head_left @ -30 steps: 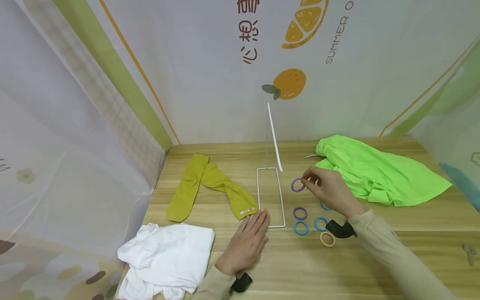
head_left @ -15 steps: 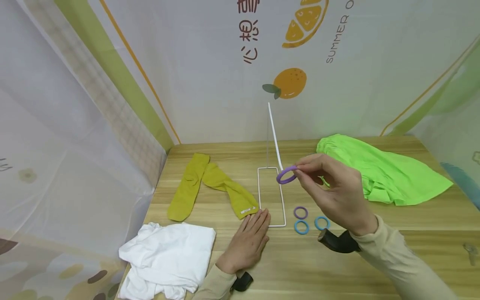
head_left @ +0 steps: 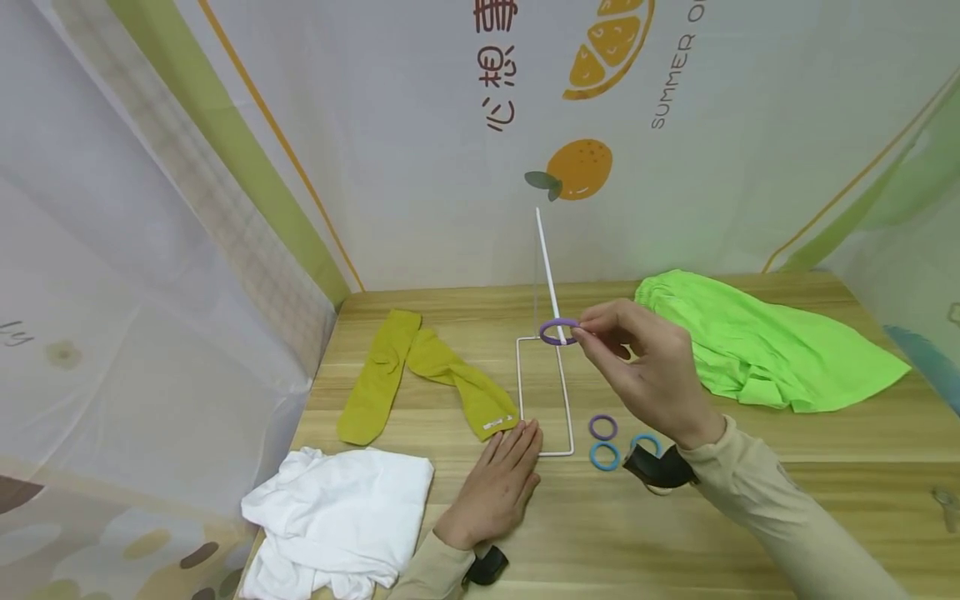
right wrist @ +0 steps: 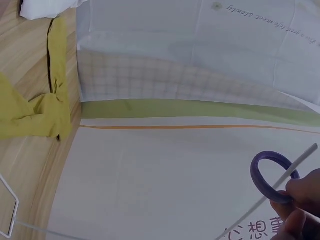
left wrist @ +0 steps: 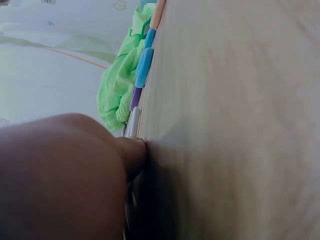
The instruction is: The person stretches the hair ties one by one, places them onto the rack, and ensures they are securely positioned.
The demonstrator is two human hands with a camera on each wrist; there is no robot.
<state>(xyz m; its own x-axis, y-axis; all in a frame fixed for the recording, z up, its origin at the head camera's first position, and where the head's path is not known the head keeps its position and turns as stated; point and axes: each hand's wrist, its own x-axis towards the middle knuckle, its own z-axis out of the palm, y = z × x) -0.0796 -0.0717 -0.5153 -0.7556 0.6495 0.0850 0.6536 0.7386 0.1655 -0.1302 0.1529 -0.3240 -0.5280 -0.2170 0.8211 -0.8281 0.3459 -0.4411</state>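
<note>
In the head view, my right hand (head_left: 648, 354) pinches a purple ring (head_left: 543, 335) between thumb and fingertips. The ring sits at the near end of a thin white rod (head_left: 547, 267), the raised arm of a wire stand. In the right wrist view the rod crosses the ring's opening and appears to run through it. My left hand (head_left: 491, 487) lies flat, fingers straight, over the near left corner of the stand's rectangular wire base (head_left: 566, 400). Another purple ring (head_left: 591, 427) and a blue ring (head_left: 592, 457) lie right of the base.
A second blue ring (head_left: 647, 434) and a beige ring (head_left: 660, 491) are partly hidden by the right wrist's camera. Yellow socks (head_left: 382, 367) and a white cloth (head_left: 345, 517) lie left. A bright green garment (head_left: 772, 350) lies back right. A curtain (head_left: 420, 167) hangs behind the table.
My right hand has lifted the purple ring off the table and moved it left to the end of the rod. The left hand has stayed on the stand's base.
</note>
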